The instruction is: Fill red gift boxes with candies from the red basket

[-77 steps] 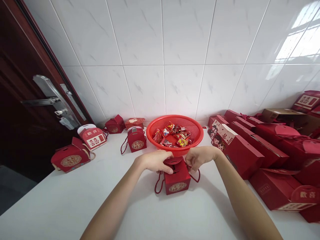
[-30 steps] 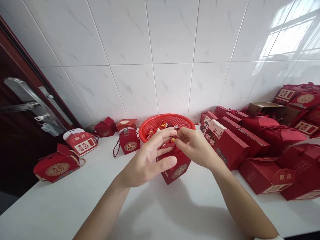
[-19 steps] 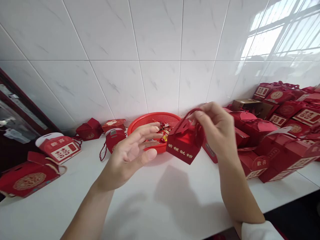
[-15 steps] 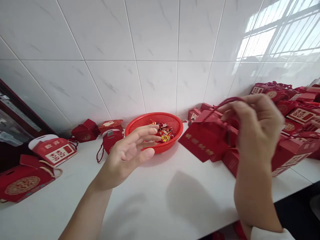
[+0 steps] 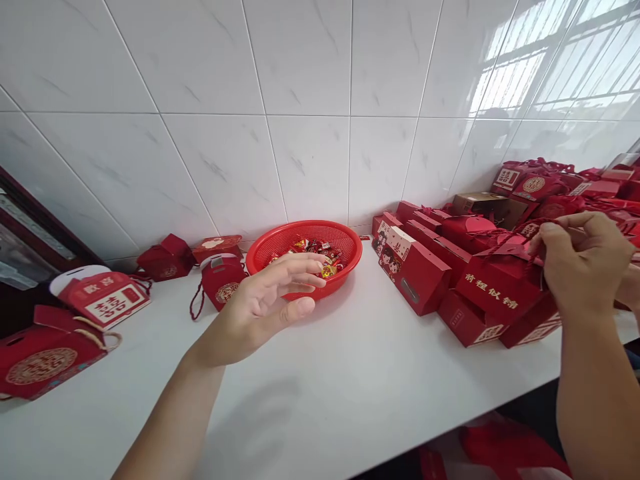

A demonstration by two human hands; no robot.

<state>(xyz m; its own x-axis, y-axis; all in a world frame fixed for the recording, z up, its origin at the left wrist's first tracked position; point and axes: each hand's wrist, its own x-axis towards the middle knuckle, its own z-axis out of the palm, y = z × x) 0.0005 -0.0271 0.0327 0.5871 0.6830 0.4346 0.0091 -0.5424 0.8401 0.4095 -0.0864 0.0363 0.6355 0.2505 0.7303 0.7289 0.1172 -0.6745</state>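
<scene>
My left hand [image 5: 265, 303] hovers in front of the red basket [image 5: 345, 267], fingers apart and holding nothing. Wrapped candies [image 5: 327, 253] lie inside the basket, partly behind my fingers. On the right, my right hand [image 5: 583, 260] is closed on the cord of a red box with gold characters [image 5: 493, 287]. That box is among the other red boxes, above a smaller red box [image 5: 465, 317]; whether it rests on them I cannot tell. A long red box with cartoon figures [image 5: 410, 267] stands to its left.
Several red boxes with cords stand at the left, including one with a round gold emblem [image 5: 43, 357]. More red boxes [image 5: 537, 183] are heaped at the back right. Part of another person's hand [image 5: 629, 287] shows at the right edge.
My right hand has moved right with the red box, away from the middle and over to the other boxes. My left hand has barely moved and remains open.
</scene>
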